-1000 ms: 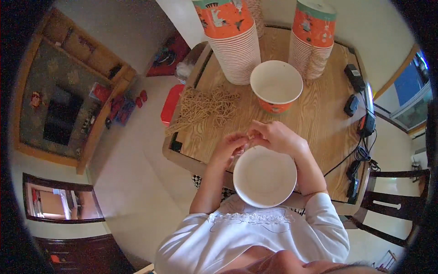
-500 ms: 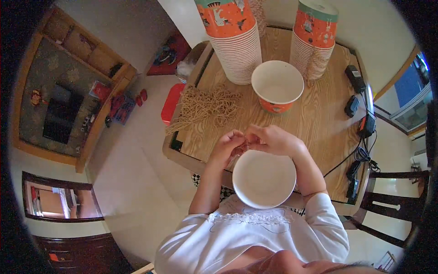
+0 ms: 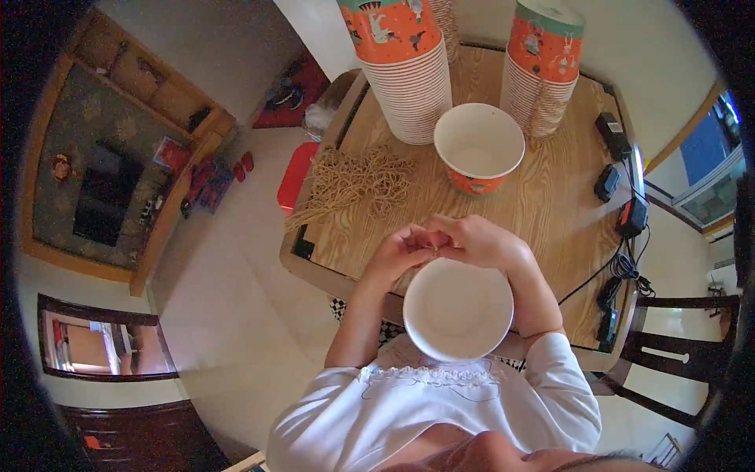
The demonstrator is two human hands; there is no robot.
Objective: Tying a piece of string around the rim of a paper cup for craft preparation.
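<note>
A white-lined paper bucket (image 3: 459, 349) is close to my body at the near table edge, its mouth facing up toward me. At its far rim, the fingers of my left hand (image 3: 399, 253) and my right hand (image 3: 476, 240) meet in a pinch. Something tiny and tan shows between the fingertips, too small to make out. Just beyond the hands, another open paper bucket (image 3: 474, 184), orange outside, stands upright on the wooden table (image 3: 519, 236). To the left lies a loose heap of tan twine (image 3: 358, 185).
Two tall stacks of nested orange-and-green paper buckets, a left stack (image 3: 409, 94) and a right stack (image 3: 543, 67), stand at the far side. Black power adapters (image 3: 613, 138) with cables (image 3: 625, 266) line the right edge. A red stool (image 3: 296, 175) is beyond the left edge; a dark chair (image 3: 676, 354) stands right.
My fingers have closed in tighter together, with the left hand shifting slightly right. The near bucket has moved a touch to the right. Everything else stays in place.
</note>
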